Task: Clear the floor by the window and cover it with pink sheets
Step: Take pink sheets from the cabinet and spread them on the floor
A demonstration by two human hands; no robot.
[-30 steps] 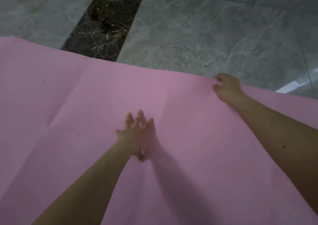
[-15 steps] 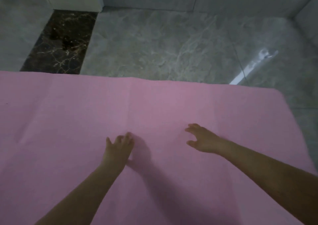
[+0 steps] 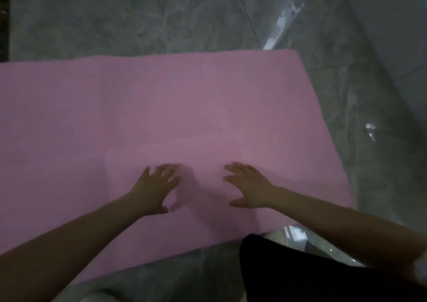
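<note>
Right hand (image 3: 250, 187) has left the far edge; both it and left hand (image 3: 153, 189) now press spread-fingered on the pink sheet (image 3: 161, 107), flat on the grey marble floor (image 3: 129, 20). Smoothing, apparently.

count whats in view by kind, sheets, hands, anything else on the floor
pink sheet: 1, lying flat on the grey marble floor
hands: 2, left hand and right hand, both spread on the sheet
dark garment: 1, at the near edge
total: 4
</note>
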